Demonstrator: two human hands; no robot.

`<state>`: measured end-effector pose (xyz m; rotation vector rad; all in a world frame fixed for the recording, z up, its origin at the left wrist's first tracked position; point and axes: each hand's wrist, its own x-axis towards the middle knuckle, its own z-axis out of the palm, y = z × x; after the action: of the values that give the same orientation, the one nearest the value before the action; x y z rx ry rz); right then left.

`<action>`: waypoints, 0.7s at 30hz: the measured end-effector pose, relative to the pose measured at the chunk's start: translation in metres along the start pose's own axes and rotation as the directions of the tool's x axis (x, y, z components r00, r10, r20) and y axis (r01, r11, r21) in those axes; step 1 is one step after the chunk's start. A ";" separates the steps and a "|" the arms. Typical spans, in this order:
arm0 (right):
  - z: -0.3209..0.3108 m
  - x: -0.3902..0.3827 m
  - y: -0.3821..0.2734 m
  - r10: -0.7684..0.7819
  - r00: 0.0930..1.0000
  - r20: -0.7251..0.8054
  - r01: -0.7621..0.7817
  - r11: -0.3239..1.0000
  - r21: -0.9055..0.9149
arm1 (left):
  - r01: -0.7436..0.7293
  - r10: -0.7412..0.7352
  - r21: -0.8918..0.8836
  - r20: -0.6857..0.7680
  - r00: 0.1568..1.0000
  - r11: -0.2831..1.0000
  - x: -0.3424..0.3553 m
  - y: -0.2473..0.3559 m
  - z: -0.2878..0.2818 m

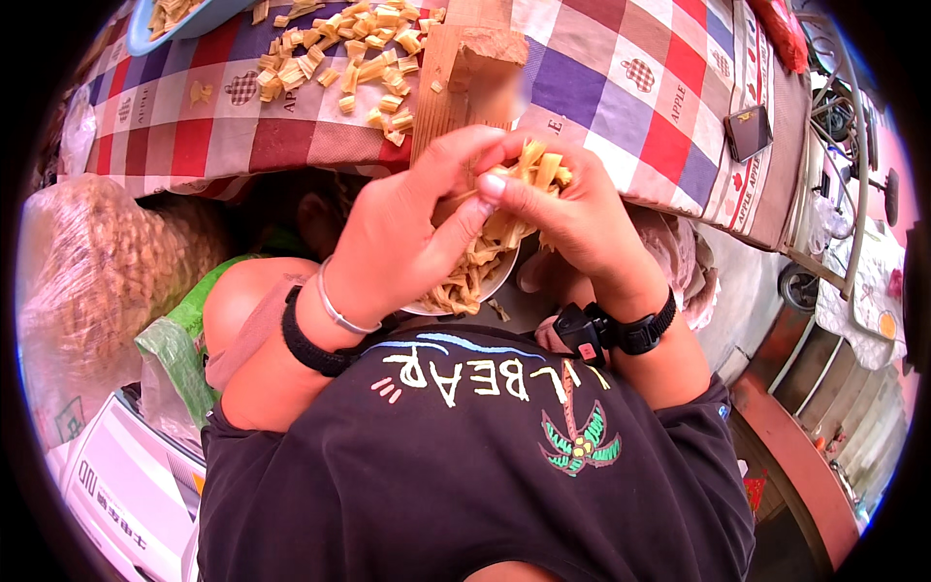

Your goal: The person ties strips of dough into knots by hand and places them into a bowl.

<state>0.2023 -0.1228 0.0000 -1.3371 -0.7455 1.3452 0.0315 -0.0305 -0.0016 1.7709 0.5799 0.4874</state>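
Note:
Above a bowl, my two hands meet at the near edge of a cloth-covered table. My right hand [587, 213] is closed round a bunch of pale yellow dried strips [536, 167], whose ends stick up between thumb and fingers. Thumb and fingers of my left hand [412, 228] are pressed together against the same bunch; exactly what they pinch is hidden. Just below, a white bowl [501, 282] holds many similar loose strips [464, 291], partly covered by my hands.
Short cut yellowish pieces [359, 53] lie scattered on the checked tablecloth [621, 107], beside a wooden block [451, 82]. A blue basin [199, 21] stands far left. A dark flat box [749, 133] sits at right. A large plastic-wrapped sack [116, 272] is at left.

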 end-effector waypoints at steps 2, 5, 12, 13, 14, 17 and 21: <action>-0.006 0.000 -0.004 0.005 0.996 -0.091 -0.010 0.999 -0.052 | 0.084 -0.091 0.143 0.048 0.995 0.986 0.005 -0.007 -0.013; -0.011 0.005 0.000 0.000 0.978 -0.206 -0.008 0.999 -0.037 | 0.121 -0.124 0.124 0.014 0.992 0.985 0.007 -0.021 -0.019; -0.009 0.022 0.023 -0.151 0.939 -0.310 0.051 0.950 -0.309 | 0.189 -0.163 0.189 -0.147 0.976 0.964 0.020 -0.030 -0.013; -0.008 0.025 0.028 -0.199 0.927 -0.317 0.044 0.899 -0.436 | 0.164 -0.129 0.280 -0.140 0.982 0.946 0.022 -0.035 -0.012; -0.007 0.029 0.036 -0.300 0.907 -0.297 0.091 0.826 -0.556 | 0.137 -0.095 0.369 -0.130 0.987 0.919 0.025 -0.043 -0.010; -0.002 0.034 0.042 -0.392 0.870 -0.297 0.103 0.735 -0.670 | 0.081 -0.014 0.455 -0.149 0.989 0.887 0.024 -0.047 -0.008; -0.014 0.011 0.013 -0.130 0.954 -0.269 0.007 0.910 -0.415 | 0.121 -0.023 0.427 -0.227 0.974 0.896 0.017 -0.038 -0.018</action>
<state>0.2143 -0.1188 -0.0179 -1.7789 -0.8910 0.9303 0.0296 0.0022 -0.0326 2.1284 0.9676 0.5307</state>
